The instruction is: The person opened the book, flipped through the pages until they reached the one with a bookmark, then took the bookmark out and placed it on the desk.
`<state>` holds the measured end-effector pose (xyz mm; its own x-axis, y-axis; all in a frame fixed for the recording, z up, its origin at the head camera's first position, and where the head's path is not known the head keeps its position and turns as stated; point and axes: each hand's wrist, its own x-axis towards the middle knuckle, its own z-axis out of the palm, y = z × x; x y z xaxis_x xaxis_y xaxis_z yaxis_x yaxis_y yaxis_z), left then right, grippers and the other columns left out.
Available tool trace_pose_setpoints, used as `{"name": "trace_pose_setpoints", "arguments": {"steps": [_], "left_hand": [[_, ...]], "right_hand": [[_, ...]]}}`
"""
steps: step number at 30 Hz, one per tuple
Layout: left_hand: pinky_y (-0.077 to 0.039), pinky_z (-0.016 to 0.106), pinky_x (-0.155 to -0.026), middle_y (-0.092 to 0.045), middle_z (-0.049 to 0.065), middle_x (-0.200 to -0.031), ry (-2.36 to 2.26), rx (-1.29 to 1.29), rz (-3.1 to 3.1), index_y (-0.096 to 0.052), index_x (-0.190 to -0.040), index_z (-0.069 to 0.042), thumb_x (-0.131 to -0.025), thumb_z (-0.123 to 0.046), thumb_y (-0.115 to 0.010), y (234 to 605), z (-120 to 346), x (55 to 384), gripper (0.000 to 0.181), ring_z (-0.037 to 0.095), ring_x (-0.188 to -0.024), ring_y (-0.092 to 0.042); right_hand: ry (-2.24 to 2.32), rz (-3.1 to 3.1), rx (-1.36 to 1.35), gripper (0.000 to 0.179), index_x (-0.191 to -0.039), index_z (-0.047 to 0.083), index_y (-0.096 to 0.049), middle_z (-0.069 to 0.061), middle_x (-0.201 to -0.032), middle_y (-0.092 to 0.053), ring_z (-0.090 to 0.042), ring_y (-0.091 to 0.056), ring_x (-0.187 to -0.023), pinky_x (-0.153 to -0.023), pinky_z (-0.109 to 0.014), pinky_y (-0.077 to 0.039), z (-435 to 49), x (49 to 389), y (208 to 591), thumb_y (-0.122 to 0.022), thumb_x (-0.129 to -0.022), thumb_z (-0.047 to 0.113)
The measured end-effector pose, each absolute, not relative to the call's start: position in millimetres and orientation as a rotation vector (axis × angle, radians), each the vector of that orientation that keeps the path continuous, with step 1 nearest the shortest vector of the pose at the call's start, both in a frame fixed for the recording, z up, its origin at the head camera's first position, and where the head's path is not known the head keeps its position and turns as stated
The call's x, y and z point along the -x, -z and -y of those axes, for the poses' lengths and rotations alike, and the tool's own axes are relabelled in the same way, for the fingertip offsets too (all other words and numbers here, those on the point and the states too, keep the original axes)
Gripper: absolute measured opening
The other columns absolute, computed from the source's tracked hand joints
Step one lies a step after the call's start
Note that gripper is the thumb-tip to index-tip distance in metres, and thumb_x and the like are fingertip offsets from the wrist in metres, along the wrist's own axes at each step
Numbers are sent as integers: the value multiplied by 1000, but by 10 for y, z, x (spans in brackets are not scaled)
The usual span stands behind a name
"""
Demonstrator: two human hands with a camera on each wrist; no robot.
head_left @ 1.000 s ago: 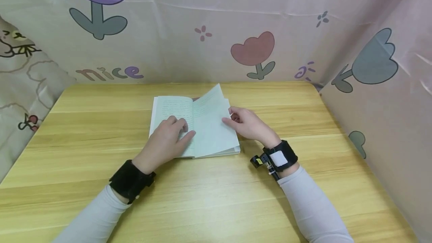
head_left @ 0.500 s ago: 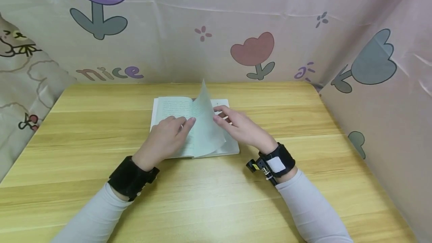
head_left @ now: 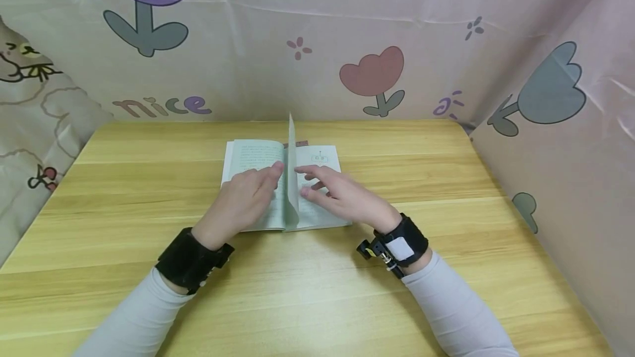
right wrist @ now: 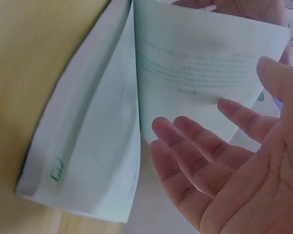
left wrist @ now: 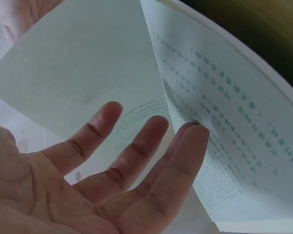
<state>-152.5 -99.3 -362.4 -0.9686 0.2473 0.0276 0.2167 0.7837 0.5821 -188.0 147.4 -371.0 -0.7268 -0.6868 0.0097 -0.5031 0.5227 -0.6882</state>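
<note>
Neither grip has hold of anything: the right hand (head_left: 342, 194) has its fingers loosely extended, the index fingertip apparently touching a raised page (head_left: 292, 175), while the left hand (head_left: 240, 200) lies relaxed over the left-side page (head_left: 258, 153). Their book (head_left: 279, 208) lies spread on the bench (head_left: 317, 291), between both arms. With the page nearly upright and unpinched, it could spring back rightward should that fingertip slip, or crease under too hard a push. Leftward, the left hand stands in its way and might catch it. Behind the book, a reddish-brown strip (head_left: 301, 142) partly shows; beyond hangs flower-printed cloth (head_left: 268, 70).
</note>
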Motion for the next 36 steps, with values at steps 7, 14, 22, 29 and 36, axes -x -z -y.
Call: {"name": "trace_pose_setpoints", "arguments": {"steps": [7, 14, 22, 29, 36], "left_hand": [[-48, 63, -114, -71, 19, -141, -999, -368, -2836, -60, -152, -5, -114, -63, -19, 3602, 1032, 1530, 80, 40, -132, -65], [-57, 44, -79, -73, 13, -95, -1020, -406, -2870, -74, -113, -6, -113, -48, -45, 3609, 1056, 1532, 51, 31, -90, -69], [-33, 30, -58, -39, 2, -63, -961, -412, -2979, -59, -80, -6, -103, -19, -62, 3629, 1187, 1525, 27, 20, -61, -45], [-29, 31, -60, -37, 1, -63, -918, -341, -2998, -53, -72, -7, -100, -18, -62, 3639, 1361, 1482, 31, 20, -61, -42], [-28, 30, -53, -37, 0, -61, -747, -247, -3034, -53, -69, -8, -98, -17, -61, 3698, 1528, 1432, 31, 20, -56, -42]], "right_hand": [[961, -2475, 1007, 58, -166, 20, -40, -13, -162, -51, -31, -65, -135, -113, -49, -54, -1427, 1842, 3734, -51, -114, 43], [890, -2475, 1010, 60, -166, 22, -40, -13, -161, -51, -30, -60, -140, -116, -48, -52, -1422, 1809, 3748, -55, -112, 45], [812, -2441, 1013, 66, -169, 22, -32, -12, -164, -47, -28, -55, -145, -120, -46, -47, -1401, 1830, 3809, -56, -111, 44], [742, -2422, 972, 72, -170, 20, -29, -16, -162, -51, -29, -55, -147, -121, -48, -47, -1397, 1851, 3815, -60, -110, 44], [719, -2408, 965, 72, -169, 16, -33, -14, -162, -51, -27, -53, -148, -121, -46, -46, -1441, 1855, 3833, -62, -109, 43]]}}
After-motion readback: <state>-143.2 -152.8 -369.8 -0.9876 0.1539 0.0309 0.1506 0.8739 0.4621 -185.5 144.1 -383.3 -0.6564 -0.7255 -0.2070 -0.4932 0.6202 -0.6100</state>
